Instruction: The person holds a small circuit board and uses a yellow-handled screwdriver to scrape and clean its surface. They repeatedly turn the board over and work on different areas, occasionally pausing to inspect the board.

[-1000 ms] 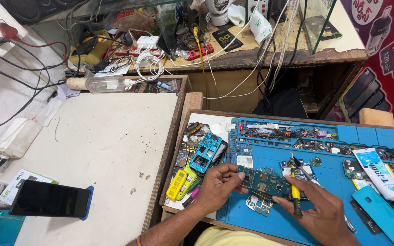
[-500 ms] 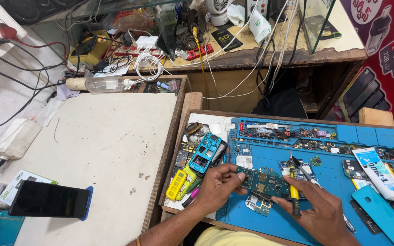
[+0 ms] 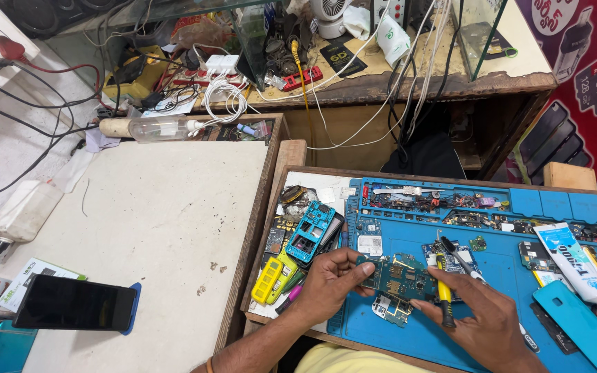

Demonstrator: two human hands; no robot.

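Lying on the blue repair mat near its front edge, a green phone circuit board sits between the person's two hands. The left hand curls round the board's left end, thumb and fingertips pinching its edge, the other fingers bent loosely. The right hand rests over the board's right side with fingers spread flat and a fingertip on the board; a yellow-handled screwdriver lies under those fingers, though whether they actually grip it cannot be told. Just below the board a smaller board piece lies on the mat. Left of the left hand a teal phone frame leans across dark parts, with a yellow phone housing beside it. Along the mat's back compartments lie small loose components. To the right a white tube with blue print lies slanted, and next to it a teal flat cover. Well apart on the pale table to the left, a black phone lies face up, and a clear plastic bottle lies on its side at the far edge
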